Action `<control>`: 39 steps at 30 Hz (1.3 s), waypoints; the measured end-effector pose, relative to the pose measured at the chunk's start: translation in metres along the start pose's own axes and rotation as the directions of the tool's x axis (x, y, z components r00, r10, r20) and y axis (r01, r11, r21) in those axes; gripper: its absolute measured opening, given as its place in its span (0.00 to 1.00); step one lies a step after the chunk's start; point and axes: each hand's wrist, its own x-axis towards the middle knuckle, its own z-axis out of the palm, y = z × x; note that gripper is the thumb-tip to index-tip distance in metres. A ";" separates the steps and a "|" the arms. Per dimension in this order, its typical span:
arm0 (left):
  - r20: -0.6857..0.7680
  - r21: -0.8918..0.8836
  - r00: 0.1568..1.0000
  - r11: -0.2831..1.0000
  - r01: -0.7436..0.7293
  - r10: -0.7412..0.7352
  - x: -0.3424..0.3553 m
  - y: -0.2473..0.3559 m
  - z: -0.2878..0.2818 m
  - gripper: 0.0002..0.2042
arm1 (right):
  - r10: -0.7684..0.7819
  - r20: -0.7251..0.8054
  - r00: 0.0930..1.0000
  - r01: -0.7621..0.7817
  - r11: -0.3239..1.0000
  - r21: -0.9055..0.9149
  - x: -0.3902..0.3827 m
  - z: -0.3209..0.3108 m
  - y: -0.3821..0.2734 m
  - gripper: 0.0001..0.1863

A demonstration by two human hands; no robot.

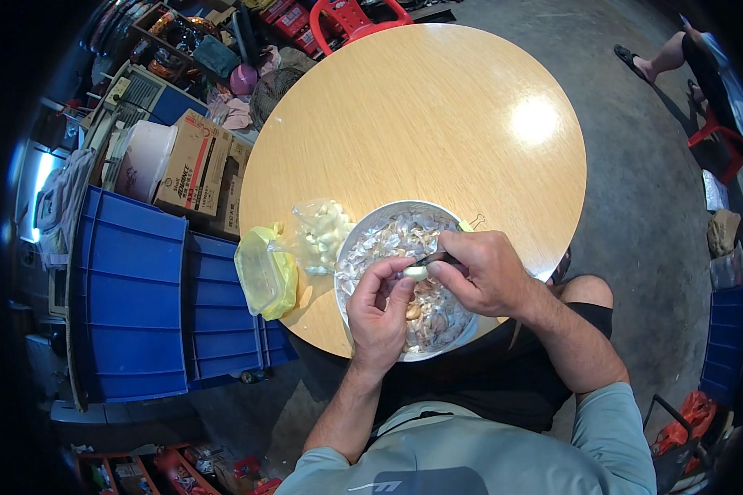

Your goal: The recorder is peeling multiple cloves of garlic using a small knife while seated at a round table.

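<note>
Over the white bowl, my two hands meet around a pale peeled garlic clove. My left hand pinches the clove between thumb and fingertips. The fingers of my right hand are closed on a small dark knife, mostly hidden by them, its blade against the clove. Papery garlic skins fill the bowl, and a few tan unpeeled cloves show below my fingers. Left of the bowl lies a clear plastic bag of peeled cloves.
The round wooden table carries a clear plastic tub in a yellow bag at its left edge. Blue crates and cardboard boxes crowd the left. A red chair is behind; another person sits far right.
</note>
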 end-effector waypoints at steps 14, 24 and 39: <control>0.014 -0.055 1.000 0.998 0.004 -0.004 -0.002 -0.004 -0.003 0.09 | -0.005 -0.101 0.995 0.003 1.000 -0.017 0.000 0.002 0.003 0.06; 0.052 0.034 0.998 0.999 -0.039 0.038 -0.003 -0.010 -0.005 0.11 | -0.099 -0.036 0.994 0.101 0.993 0.062 0.002 0.001 -0.001 0.09; 0.078 0.057 0.997 0.998 -0.024 0.020 -0.005 -0.009 -0.002 0.14 | -0.064 0.067 0.996 0.059 0.996 0.072 0.000 -0.004 0.000 0.08</control>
